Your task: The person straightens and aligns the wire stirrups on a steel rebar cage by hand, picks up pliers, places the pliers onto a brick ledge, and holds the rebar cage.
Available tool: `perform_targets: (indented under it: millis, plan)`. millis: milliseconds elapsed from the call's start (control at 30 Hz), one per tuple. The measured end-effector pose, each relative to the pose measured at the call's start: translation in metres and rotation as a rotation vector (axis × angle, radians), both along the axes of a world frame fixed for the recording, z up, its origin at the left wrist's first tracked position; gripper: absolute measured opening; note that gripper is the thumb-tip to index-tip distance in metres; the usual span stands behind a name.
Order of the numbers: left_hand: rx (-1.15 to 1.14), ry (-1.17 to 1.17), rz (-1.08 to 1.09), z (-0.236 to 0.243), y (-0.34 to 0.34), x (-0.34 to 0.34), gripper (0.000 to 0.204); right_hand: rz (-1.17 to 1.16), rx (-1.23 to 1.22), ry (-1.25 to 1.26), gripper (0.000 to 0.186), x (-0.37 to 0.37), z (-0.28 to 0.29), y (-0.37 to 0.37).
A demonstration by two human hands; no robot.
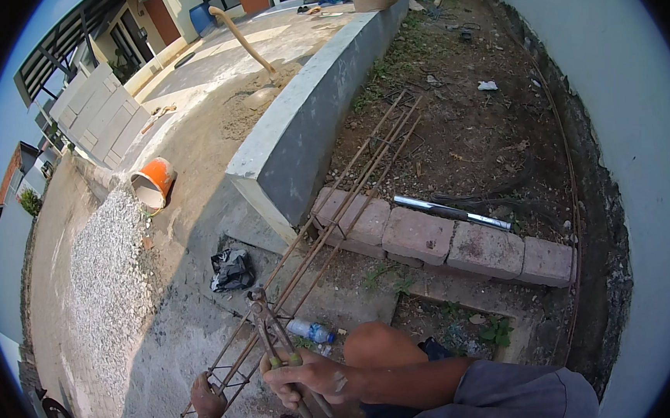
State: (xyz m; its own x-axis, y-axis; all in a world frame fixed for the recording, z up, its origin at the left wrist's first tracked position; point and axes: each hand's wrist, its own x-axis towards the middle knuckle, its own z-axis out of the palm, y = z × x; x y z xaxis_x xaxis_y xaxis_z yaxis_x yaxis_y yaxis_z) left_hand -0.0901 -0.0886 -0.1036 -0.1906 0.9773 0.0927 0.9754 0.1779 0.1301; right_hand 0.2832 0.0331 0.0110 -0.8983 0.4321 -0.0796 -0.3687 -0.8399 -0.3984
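A long, narrow cage of rusty steel rebar [327, 227] runs slantwise from the lower left, over a row of blocks, to the soil beyond. My left hand [207, 396] is closed around its near end, by the cross ties. In my right hand [309, 375] is a pair of pincers [283, 338], gripped by the greenish handles. Their jaws point up and lie over the rebar; whether they bite on a wire is too small to tell. Just right of the jaws, a clear plastic bottle [311, 331] lies on the ground.
Reddish paving blocks [418, 236] form a low row under the cage, with a shiny metal bar [453, 212] behind. A grey low wall [314, 125] stands beyond. Leftward are a black plastic bag [231, 270], white gravel [111, 259], an orange bucket [154, 182] and a wooden-handled tool [243, 42] in sand.
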Motion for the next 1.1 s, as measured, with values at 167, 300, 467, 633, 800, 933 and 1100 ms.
perform_targets:
  millis: [167,300,467,633,800,933,1100]
  plan:
    - [0.0,-0.018,0.005,-0.0026,-0.0006,-0.0019,0.037,-0.016,-0.009,-0.021,0.02,0.0001,0.0004,0.0001]
    - [-0.003,-0.004,-0.006,-0.0054,-0.0013,-0.004,0.037,-0.029,0.012,-0.031,0.02,-0.0007,-0.0017,0.0017]
    - [0.015,0.005,0.006,-0.0071,-0.0022,-0.0045,0.037,-0.028,0.027,-0.026,0.02,-0.0031,-0.0029,0.0025]
    - [0.022,-0.008,-0.008,-0.0078,-0.0018,-0.006,0.036,0.002,0.011,-0.039,0.021,-0.0039,-0.0019,0.0015]
    - [0.003,-0.029,0.007,-0.0094,-0.0025,-0.0085,0.036,-0.016,-0.007,-0.017,0.021,-0.0022,-0.001,0.0007]
    - [0.01,-0.013,-0.001,-0.0091,-0.0022,-0.0079,0.036,-0.01,0.008,-0.02,0.022,-0.002,0.0001,0.0018]
    - [0.033,-0.016,0.003,-0.0041,0.0006,-0.0011,0.035,-0.025,0.003,0.003,0.021,-0.0013,0.0019,0.0006]
